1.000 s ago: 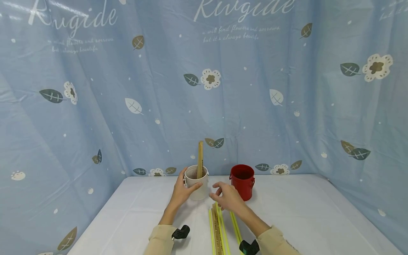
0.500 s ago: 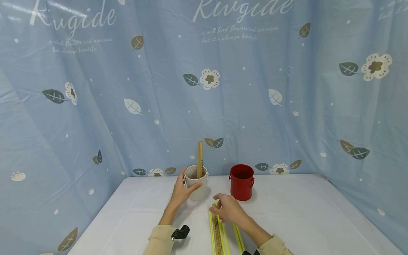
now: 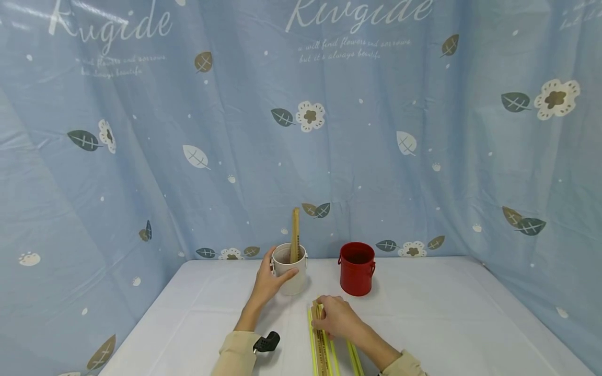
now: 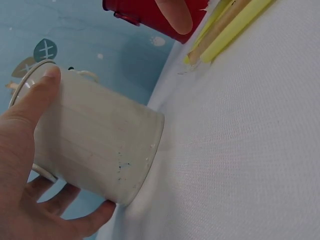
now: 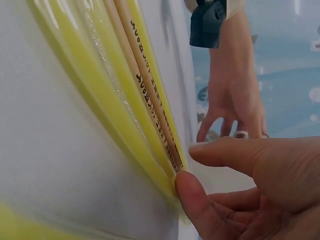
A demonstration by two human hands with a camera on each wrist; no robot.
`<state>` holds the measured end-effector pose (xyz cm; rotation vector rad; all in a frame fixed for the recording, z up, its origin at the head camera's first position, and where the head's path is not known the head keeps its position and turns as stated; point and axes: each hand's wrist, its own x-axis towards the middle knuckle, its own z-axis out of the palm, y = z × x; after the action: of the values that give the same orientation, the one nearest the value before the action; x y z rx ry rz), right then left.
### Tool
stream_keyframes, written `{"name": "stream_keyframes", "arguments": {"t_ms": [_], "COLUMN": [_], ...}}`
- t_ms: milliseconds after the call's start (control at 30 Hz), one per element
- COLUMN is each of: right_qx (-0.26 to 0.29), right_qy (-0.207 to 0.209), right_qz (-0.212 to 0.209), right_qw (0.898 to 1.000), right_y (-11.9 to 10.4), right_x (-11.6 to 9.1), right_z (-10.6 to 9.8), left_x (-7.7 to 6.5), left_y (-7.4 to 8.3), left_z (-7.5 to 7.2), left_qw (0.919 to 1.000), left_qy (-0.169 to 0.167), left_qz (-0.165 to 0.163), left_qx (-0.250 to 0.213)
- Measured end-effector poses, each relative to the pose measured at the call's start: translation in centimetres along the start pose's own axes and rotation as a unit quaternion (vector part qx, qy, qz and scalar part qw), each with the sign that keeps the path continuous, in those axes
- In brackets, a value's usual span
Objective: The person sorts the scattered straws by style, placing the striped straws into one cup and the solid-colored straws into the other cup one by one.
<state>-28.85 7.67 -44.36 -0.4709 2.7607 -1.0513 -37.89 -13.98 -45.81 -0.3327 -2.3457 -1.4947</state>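
Observation:
In the head view my left hand [image 3: 266, 284] holds a small white metal bucket [image 3: 293, 282] by its side, thumb at the rim in the left wrist view and fingers round the far side. Pale wooden sticks [image 3: 295, 235] stand upright in it. My right hand [image 3: 339, 317] is low over a bundle of printed wooden sticks [image 3: 321, 347] and bright yellow strips [image 3: 312, 342] on the table. In the right wrist view, its fingertip touches the ends of the wooden sticks [image 5: 150, 100], with the thumb close on the other side, seemingly a small gap away.
A red metal bucket [image 3: 356, 271] stands upright to the right of the white one. More yellow strips [image 3: 354, 357] lie right of the bundle, partly under the right forearm. A white cloth covers the table [image 3: 447, 313]; a blue patterned curtain [image 3: 254, 104] hangs behind.
My right hand has come down and toward me, from beside the red bucket to the far ends of the sticks. The left hand and the white bucket have stayed put.

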Motion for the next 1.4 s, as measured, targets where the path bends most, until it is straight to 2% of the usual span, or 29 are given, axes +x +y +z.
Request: {"name": "stream_keyframes", "arguments": {"t_ms": [400, 700, 833, 1067, 1300, 1400], "right_qx": [-0.037, -0.085, -0.098, -0.089, -0.073, -0.068], "right_qy": [-0.01, -0.009, -0.007, -0.013, -0.02, -0.024], "right_qz": [0.02, -0.006, -0.003, 0.035, 0.028, 0.039], "right_qw": [0.999, 0.996, 0.995, 0.995, 0.997, 0.997], "right_y": [-0.9, -1.6, -1.8, -2.0, -1.8, -1.9], "right_x": [-0.6, -1.1, -1.2, -1.0, -1.1, -1.1], "right_z": [0.5, 0.6, 0.8, 0.9, 0.7, 0.6], "left_x": [0.1, 0.2, 0.2, 0.2, 0.2, 0.2], "left_y": [-0.1, 0.0, 0.1, 0.1, 0.0, 0.1], "left_z": [0.0, 0.0, 0.0, 0.1, 0.1, 0.1], "left_qw": [1.0, 0.9999, 0.9999, 1.0, 1.0, 1.0], "left_qy": [0.005, 0.01, 0.008, 0.005, 0.004, 0.004], "left_qz": [0.001, 0.001, -0.001, -0.003, 0.0, -0.001], "left_qx": [0.005, 0.006, 0.006, 0.004, 0.005, 0.005]}}
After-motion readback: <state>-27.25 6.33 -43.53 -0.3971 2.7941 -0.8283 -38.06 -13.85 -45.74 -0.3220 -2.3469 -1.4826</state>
